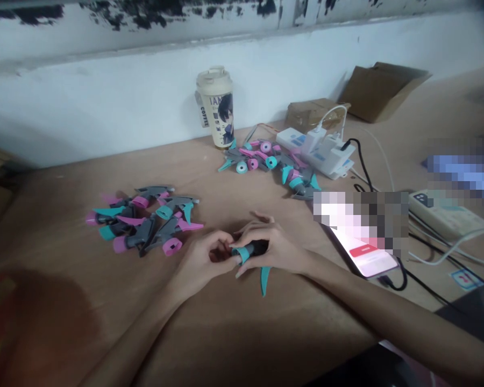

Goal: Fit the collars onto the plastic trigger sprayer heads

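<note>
My right hand [280, 247] is wrapped round a grey trigger sprayer head with a teal collar [241, 253] and a teal trigger [265, 281] that points down toward me. The collar's end faces left. At that end, my left hand [212, 257] has its thumb and fingers pinched together, close against the collar; whatever they hold is hidden. To the left on the table lies a loose group of similar trigger sprayer heads [145, 231], grey with pink or teal collars and triggers. Another pile of sprayer heads [262, 156] lies farther back.
A lidded coffee cup [218, 110] stands by the wall. Behind on the right are a white power strip [318, 153] with plugs and cables, and cardboard boxes [381, 91]. A lit phone [371, 260] lies near my right forearm, with a pale power bank [447, 215] beyond it.
</note>
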`<move>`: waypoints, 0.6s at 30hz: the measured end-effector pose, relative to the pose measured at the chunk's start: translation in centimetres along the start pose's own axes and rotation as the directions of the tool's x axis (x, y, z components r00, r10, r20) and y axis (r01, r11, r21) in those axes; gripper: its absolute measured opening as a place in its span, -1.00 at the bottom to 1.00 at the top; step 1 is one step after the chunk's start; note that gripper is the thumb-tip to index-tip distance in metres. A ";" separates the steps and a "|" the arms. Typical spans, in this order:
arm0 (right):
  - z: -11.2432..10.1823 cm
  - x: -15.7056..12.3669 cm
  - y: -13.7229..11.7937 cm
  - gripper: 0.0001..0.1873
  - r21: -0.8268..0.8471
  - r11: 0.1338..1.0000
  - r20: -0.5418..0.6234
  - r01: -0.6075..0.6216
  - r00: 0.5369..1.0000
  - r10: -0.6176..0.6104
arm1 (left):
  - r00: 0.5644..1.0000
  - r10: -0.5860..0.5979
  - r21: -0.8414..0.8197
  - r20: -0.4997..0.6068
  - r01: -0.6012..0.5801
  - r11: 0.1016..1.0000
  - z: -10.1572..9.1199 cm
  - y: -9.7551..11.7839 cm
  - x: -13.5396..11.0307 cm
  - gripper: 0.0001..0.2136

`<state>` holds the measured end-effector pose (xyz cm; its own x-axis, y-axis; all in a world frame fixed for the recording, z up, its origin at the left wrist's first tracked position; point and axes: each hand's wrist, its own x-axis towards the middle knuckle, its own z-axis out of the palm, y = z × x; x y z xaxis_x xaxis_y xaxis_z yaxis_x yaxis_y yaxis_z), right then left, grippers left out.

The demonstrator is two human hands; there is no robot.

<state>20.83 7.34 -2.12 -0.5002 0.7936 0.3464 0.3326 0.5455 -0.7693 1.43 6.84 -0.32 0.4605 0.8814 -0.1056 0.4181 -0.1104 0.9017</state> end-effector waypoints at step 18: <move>0.5 -0.2 -0.4 -0.61 -0.077 0.997 -0.077 0.017 0.997 -0.023 | 0.997 0.019 0.021 0.080 -0.021 1.000 -0.4 0.3 0.1 -0.79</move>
<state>20.37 6.86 -2.19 -0.4449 0.7993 0.4039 0.3846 0.5778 -0.7199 1.25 7.05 0.11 0.5295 0.8395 -0.1218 0.4251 -0.1384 0.8945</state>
